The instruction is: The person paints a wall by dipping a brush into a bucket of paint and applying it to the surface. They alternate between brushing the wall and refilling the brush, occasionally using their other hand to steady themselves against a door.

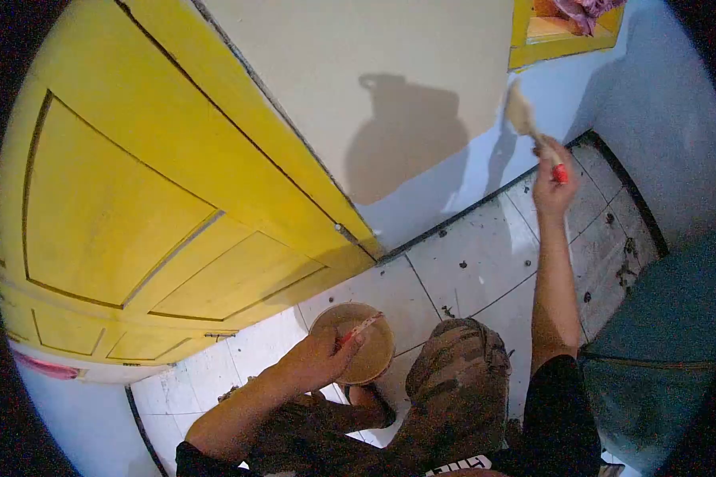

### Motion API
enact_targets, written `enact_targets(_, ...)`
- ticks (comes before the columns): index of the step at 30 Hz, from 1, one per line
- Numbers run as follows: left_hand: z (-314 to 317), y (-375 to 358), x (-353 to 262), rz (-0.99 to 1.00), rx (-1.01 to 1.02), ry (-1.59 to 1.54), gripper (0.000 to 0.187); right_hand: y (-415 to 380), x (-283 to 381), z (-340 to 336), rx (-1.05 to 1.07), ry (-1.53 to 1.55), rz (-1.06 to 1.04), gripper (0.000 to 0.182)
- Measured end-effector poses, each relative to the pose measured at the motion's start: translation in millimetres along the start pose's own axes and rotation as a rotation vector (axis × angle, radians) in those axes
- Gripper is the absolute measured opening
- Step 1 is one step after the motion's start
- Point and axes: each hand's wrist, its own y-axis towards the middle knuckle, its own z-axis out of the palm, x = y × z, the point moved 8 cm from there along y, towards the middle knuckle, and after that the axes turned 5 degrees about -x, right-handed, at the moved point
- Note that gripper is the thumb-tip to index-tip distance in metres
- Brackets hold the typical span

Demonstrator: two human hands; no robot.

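My right hand [552,176] is closed around a paintbrush [522,111] with a red-tipped handle. Its beige-coated head is up at the wall [561,99], near the edge between the beige area [453,40] and the pale blue-white part below. Lower down, my left hand [332,359] grips the rim of a round bucket [390,346] with beige paint inside. A slim red-and-whitish stick [363,327] shows at the fingers of that hand, slanting over the bucket's mouth.
A yellow panelled door [111,191] stands on the left. Above right is a yellow-framed opening [525,57] holding purple cloth [585,12]. Dark bits dot the white tiled floor [477,278]. A dark green covered object [652,342] stands at right, beside my arm.
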Motion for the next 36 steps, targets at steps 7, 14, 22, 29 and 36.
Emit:
enact_targets(7,-2,0,-9,0.055,0.010,-0.030,0.074,-23,52,10,0.146,0.142,0.045,0.017)
enact_targets(14,-11,-5,-11,0.086,-0.181,-0.059,0.060,8,20,0,-0.071,-0.050,0.031,0.017)
enact_targets(22,-7,-6,-21,-0.061,0.031,-0.138,0.061,5,18,-2,0.078,0.392,0.215,0.021)
enact_targets(29,0,0,-4,0.026,-0.036,-0.021,0.066,50,-62,-26,-0.054,0.313,0.285,0.025)
enact_targets(36,0,-7,-6,-0.021,-0.002,0.055,0.070,41,-35,-23,-0.071,0.188,0.141,0.022)
